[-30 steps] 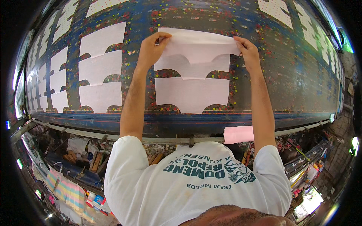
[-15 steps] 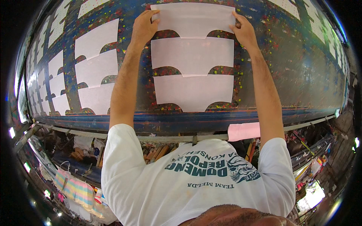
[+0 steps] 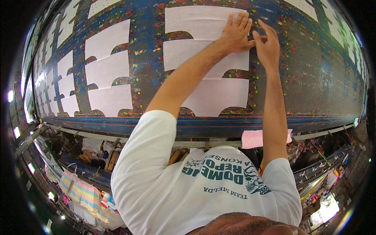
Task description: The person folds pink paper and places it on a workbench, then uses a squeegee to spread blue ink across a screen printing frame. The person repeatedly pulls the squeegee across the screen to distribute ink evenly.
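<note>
The left hand [image 3: 237,34] lies palm down, fingers spread and flat, over the right end of the top pale pink piece [image 3: 192,21], which sits at the far end of a column of three on the long, paint-specked worktop [image 3: 313,82]. The right hand [image 3: 268,45] is just beside it, past that end of the column — its fingers and thumb loosely bent and apart, close to the left thumb; whether its fingertips touch the worktop, I cannot tell. The top piece lies flat, wide along its far edge, with curved cut-outs leaving a narrower tab that meets the middle piece [image 3: 186,55]. The bottom piece [image 3: 221,94] lies nearest the body, partly behind the left forearm [image 3: 186,80]. To the left stands a matching column of pale pieces [image 3: 107,70], with more columns beyond it, and dotted pieces [image 3: 68,23] lie along the far side. A pink bundle [image 3: 252,139] rests by the near rail [image 3: 190,144], partly behind the right forearm [image 3: 273,113]. Below on the left hangs a pastel striped cloth [image 3: 80,190] — near a jumble of other things.
</note>
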A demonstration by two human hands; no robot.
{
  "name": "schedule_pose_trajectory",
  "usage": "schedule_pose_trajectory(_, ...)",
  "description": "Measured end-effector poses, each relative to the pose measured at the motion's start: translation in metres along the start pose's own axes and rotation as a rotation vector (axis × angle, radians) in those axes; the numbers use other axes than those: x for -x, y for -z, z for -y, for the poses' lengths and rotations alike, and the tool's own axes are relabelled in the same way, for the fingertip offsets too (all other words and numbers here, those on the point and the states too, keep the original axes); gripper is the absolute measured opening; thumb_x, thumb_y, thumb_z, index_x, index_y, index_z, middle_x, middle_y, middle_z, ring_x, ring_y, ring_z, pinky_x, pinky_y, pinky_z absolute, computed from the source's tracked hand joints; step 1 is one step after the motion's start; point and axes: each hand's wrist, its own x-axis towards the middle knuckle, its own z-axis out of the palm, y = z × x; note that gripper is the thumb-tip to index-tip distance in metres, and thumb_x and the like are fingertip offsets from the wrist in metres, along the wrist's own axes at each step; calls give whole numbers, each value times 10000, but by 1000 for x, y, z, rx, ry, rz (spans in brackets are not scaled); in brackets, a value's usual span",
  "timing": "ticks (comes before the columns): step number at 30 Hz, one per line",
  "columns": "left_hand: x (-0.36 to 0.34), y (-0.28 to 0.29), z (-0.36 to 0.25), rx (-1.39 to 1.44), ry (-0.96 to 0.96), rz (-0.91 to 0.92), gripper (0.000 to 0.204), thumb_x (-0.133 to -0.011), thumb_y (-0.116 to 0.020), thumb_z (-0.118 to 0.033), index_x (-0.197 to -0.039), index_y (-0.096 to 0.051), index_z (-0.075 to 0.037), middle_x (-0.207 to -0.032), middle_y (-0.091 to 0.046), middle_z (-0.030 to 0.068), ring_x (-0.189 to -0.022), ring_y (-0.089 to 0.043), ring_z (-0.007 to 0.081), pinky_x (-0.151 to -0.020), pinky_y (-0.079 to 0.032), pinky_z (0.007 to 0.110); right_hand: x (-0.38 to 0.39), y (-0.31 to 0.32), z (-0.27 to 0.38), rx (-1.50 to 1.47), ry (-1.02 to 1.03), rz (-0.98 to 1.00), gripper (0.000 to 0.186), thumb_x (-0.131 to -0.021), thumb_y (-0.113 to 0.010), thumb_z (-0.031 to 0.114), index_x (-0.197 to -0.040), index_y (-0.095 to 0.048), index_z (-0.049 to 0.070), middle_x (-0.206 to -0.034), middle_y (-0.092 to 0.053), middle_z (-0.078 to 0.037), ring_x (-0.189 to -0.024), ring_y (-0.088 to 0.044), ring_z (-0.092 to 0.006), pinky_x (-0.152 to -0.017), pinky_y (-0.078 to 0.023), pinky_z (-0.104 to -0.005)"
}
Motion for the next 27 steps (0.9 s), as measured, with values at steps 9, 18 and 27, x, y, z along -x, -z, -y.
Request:
schedule_pose_trajectory(9, 27, 10, 84, 105, 266, -181, 1058, -1002, -392, -775, -1650, -235, 47, -1760, -96, 236, -1640, -14, 393, -1312, 3, 547, 166, 199, -86, 414, -360, -94, 391, -1049, -661, 286, -1388, -673, 92, -1354, -656, -165, -1151, -696, -320, -968, -561, -395)
schedule_pose_trajectory(18, 100, 81, 146, -52, 718, 37, 1053, -1014, -350, -775, -1675, -155, 21, -1770, -55, 218, -1630, 24, 437, -1283, 34, 622, 318, 290, -142, 1231, -782, 385, 719, -1103, -334, 613, -1103, -817, 81, -1251, -671, -227, -1266, -563, -446, -1101, -339, -670)
schedule_pose_trajectory(27, 181, 99, -51, -106, 243, -153, 938, -1015, -592, -563, -1649, -236, 29, -1753, -112, 243, -1617, -35, 479, -1273, -73, 670, 327, 280, -115, 834, -628, 259, 402, -1008, -651, 417, -872, -674, 40, -1017, -702, -176, -1011, -639, -372, -1106, -327, -609)
